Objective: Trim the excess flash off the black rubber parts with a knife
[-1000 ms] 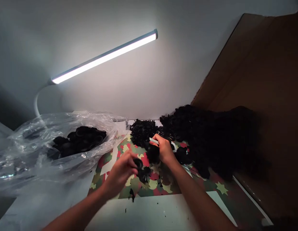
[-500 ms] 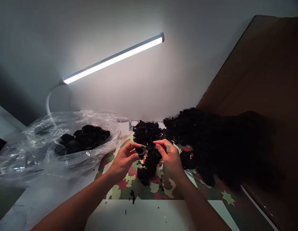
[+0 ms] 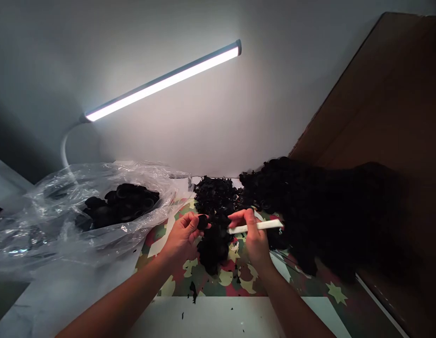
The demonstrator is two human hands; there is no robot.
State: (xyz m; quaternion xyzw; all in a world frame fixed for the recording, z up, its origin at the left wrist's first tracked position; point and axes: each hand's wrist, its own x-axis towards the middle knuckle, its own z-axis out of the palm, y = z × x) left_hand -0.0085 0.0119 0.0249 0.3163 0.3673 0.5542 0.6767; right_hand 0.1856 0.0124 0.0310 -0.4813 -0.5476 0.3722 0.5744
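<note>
My left hand [image 3: 184,234] pinches a small black rubber ring [image 3: 202,221] between thumb and fingers. My right hand [image 3: 251,232] grips a slim white tool [image 3: 256,226] that lies level, its tip pointing left toward the ring. Between and below the two hands hangs a dark clump of black trimmings [image 3: 213,244]. Both hands hover over a patterned mat [image 3: 239,274] with star shapes in green, red and cream.
A clear plastic bag [image 3: 63,216] with black rings [image 3: 117,204] lies at the left. A heap of black scraps [image 3: 216,192] and a big pile of black parts [image 3: 309,206] lie behind and right. A brown cardboard sheet [image 3: 390,94] leans at the right. A lit lamp bar [image 3: 161,80] hangs overhead.
My right hand has turned the white tool so its whole length shows, lying level. My left hand has drawn the ring in closer and closed round it. The view shifted slightly.
</note>
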